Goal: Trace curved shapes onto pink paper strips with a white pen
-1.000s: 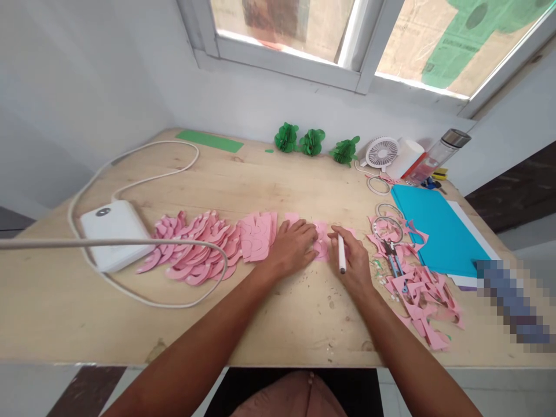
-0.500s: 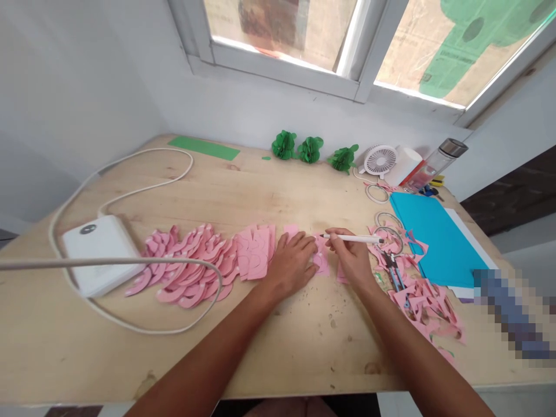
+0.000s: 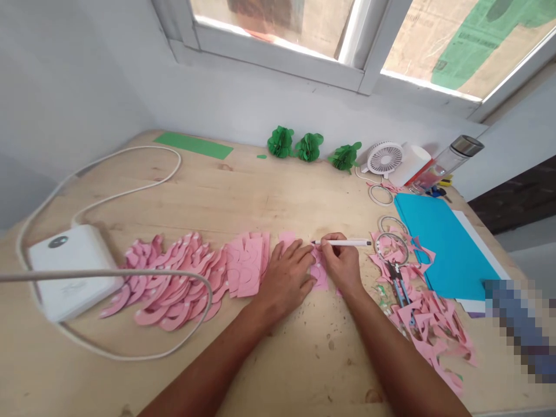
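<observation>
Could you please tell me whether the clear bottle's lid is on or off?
On: the silvery lid covers the top of the clear bottle.

My right hand: one white pen, tip at the pink sheet under my fingers. My left hand: flat on the same sheet, beside the pen tip. Left of my grip: pink cards, then a heap of curved pink cutouts, then a white power bank. Right of it: pink scraps, scissors, blue sheets. Beyond it: three green paper puffs, a small fan.
</observation>
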Action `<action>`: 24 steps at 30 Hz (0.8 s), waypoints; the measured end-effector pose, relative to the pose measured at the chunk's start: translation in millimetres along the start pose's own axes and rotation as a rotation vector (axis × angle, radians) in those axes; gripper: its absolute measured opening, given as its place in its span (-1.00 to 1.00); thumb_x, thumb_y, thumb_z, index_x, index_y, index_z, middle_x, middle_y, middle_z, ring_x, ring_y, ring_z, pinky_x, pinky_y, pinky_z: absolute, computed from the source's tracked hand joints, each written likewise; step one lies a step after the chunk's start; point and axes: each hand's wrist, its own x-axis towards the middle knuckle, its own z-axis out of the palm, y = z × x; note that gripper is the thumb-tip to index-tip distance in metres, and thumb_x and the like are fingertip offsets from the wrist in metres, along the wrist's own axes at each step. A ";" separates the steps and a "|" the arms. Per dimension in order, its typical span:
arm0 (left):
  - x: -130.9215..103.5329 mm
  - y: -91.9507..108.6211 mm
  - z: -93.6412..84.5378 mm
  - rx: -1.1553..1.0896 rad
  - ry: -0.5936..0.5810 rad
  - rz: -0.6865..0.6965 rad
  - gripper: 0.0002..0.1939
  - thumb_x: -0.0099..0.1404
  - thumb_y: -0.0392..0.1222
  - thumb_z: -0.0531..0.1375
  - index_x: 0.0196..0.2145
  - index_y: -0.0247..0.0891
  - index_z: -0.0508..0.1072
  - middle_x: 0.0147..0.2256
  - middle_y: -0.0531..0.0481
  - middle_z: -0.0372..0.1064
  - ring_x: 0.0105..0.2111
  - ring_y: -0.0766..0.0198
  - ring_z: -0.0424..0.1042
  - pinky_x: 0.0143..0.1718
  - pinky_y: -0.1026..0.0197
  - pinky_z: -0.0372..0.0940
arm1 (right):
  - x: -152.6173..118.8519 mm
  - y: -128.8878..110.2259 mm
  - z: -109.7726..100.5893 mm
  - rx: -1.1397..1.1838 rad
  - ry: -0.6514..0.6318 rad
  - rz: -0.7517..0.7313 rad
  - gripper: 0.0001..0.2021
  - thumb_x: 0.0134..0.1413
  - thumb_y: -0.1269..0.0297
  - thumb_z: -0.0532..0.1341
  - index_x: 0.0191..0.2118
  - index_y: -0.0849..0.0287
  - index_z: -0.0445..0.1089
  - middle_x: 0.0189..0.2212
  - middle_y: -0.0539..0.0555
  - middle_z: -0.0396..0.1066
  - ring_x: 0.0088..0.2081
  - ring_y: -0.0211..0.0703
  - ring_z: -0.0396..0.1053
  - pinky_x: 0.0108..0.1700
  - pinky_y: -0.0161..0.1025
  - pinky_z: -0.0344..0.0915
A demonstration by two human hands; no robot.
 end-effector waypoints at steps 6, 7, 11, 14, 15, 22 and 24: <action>-0.4 -0.9 0.4 -0.006 -0.005 0.006 -0.78 0.22 -0.25 0.15 -0.14 -0.18 0.38 0.18 -0.06 0.25 0.26 -0.02 0.05 0.27 -0.28 -0.13 | -0.2 -2.5 0.3 0.015 -0.025 -0.002 -0.83 0.08 0.16 0.16 -0.30 0.15 0.37 -0.44 0.03 0.49 -0.40 -0.16 0.44 -0.33 -0.26 0.33; -0.3 -0.9 0.4 -0.005 -0.006 0.004 -0.78 0.22 -0.25 0.15 -0.14 -0.18 0.38 0.18 -0.06 0.25 0.26 -0.02 0.06 0.27 -0.28 -0.13 | -0.2 -3.0 0.2 0.014 -0.027 0.000 -0.83 0.08 0.16 0.16 -0.30 0.15 0.37 -0.44 0.03 0.49 -0.39 -0.15 0.44 -0.33 -0.26 0.33; -1.0 -1.0 0.8 -0.003 0.015 0.009 -0.79 0.21 -0.26 0.15 -0.15 -0.17 0.38 0.17 -0.07 0.26 0.26 -0.02 0.07 0.27 -0.27 -0.13 | -0.7 -4.6 0.4 -0.004 -0.025 -0.003 -0.82 0.09 0.15 0.16 -0.29 0.15 0.37 -0.43 0.04 0.49 -0.40 -0.16 0.43 -0.34 -0.26 0.32; -1.6 -0.7 0.7 -0.004 0.017 0.009 -0.79 0.22 -0.25 0.15 -0.15 -0.17 0.39 0.17 -0.07 0.26 0.26 -0.02 0.06 0.28 -0.27 -0.13 | -1.5 -5.1 0.4 -0.032 -0.027 -0.015 -0.81 0.09 0.14 0.15 -0.30 0.15 0.37 -0.45 0.02 0.47 -0.45 -0.19 0.39 -0.38 -0.28 0.29; -1.7 -0.5 0.4 -0.004 0.013 0.006 -0.79 0.22 -0.25 0.15 -0.16 -0.17 0.39 0.17 -0.07 0.26 0.26 -0.02 0.06 0.28 -0.26 -0.13 | -1.7 -5.2 0.3 -0.039 -0.030 -0.021 -0.81 0.10 0.14 0.15 -0.31 0.16 0.37 -0.45 0.02 0.47 -0.46 -0.21 0.37 -0.40 -0.29 0.28; -0.5 0.4 -1.1 -0.005 -0.009 -0.002 -0.79 0.22 -0.25 0.16 -0.15 -0.18 0.38 0.18 -0.06 0.24 0.27 -0.02 0.04 0.28 -0.26 -0.14 | -2.2 -5.2 0.1 -0.083 -0.027 -0.037 -0.82 0.10 0.16 0.14 -0.32 0.16 0.37 -0.52 -0.04 0.41 -0.52 -0.24 0.32 -0.45 -0.32 0.23; -0.4 0.1 -0.6 -0.008 -0.010 -0.005 -0.79 0.22 -0.25 0.16 -0.15 -0.18 0.38 0.18 -0.06 0.24 0.27 -0.02 0.04 0.27 -0.27 -0.13 | -2.4 -5.6 0.1 -0.075 -0.023 -0.036 -0.82 0.10 0.16 0.14 -0.33 0.15 0.37 -0.51 -0.03 0.43 -0.51 -0.24 0.34 -0.44 -0.32 0.24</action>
